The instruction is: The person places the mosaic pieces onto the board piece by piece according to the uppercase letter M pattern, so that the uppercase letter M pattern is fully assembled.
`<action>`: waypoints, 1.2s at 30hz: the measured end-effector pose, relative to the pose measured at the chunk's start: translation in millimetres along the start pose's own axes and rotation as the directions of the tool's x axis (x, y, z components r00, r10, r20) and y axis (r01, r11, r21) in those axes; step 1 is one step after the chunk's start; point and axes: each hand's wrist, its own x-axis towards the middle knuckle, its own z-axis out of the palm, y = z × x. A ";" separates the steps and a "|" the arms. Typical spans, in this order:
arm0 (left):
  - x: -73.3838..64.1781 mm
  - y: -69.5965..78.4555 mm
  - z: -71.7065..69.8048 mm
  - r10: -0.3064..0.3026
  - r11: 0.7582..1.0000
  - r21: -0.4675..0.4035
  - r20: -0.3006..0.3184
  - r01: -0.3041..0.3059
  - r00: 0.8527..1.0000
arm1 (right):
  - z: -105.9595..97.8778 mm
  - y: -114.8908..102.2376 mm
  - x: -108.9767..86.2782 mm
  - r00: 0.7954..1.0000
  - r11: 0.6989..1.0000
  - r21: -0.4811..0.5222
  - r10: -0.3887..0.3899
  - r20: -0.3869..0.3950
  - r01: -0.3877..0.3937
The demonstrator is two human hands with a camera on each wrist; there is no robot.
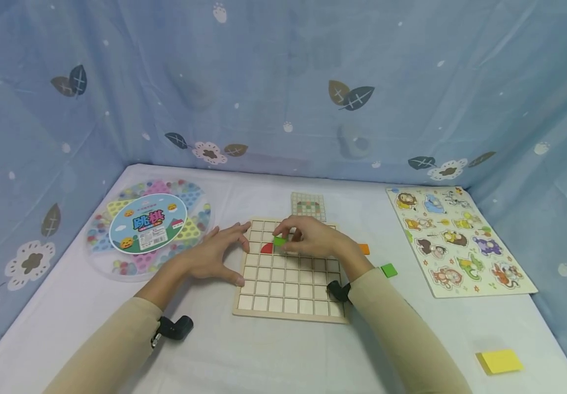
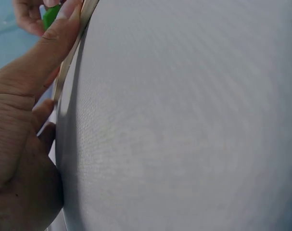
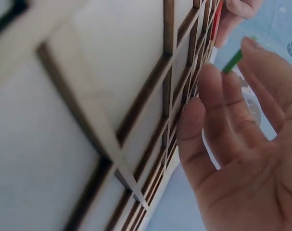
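Observation:
A wooden grid board (image 1: 277,289) lies flat on the table. My right hand (image 1: 315,238) pinches a green square tile (image 1: 279,241) between thumb and fingers, close over the upper left cells. In the right wrist view the same green tile (image 3: 233,61) is seen edge-on at the fingertips. Just left of it, a red quarter-round tile (image 1: 267,248) sits in a cell. With fingers spread, my left hand (image 1: 211,256) rests along the board's left edge, thumb and fingertips at the rim.
Behind the board lies a small pattern card (image 1: 308,206). Right of it are an orange tile (image 1: 364,249) and a loose green tile (image 1: 389,270). A Chinese checkers set (image 1: 148,223) stands left, an animal puzzle board (image 1: 460,241) right, and a yellow block (image 1: 501,361) front right.

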 end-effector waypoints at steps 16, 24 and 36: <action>0.2 -3.3 0.1 0.006 1.000 0.004 0.006 -0.006 1.000 | 1.4 -7.2 5.4 0.998 0.988 -0.143 0.055 0.030 -0.050; -2.5 -2.9 -2.7 -0.003 1.000 0.018 0.011 0.003 1.000 | 7.1 -9.3 9.5 0.998 0.980 -0.188 0.062 0.017 -0.058; -1.1 -3.6 -0.1 -0.016 1.000 0.002 0.015 0.016 1.000 | 6.4 -7.8 6.6 0.997 0.978 -0.197 0.074 0.010 -0.071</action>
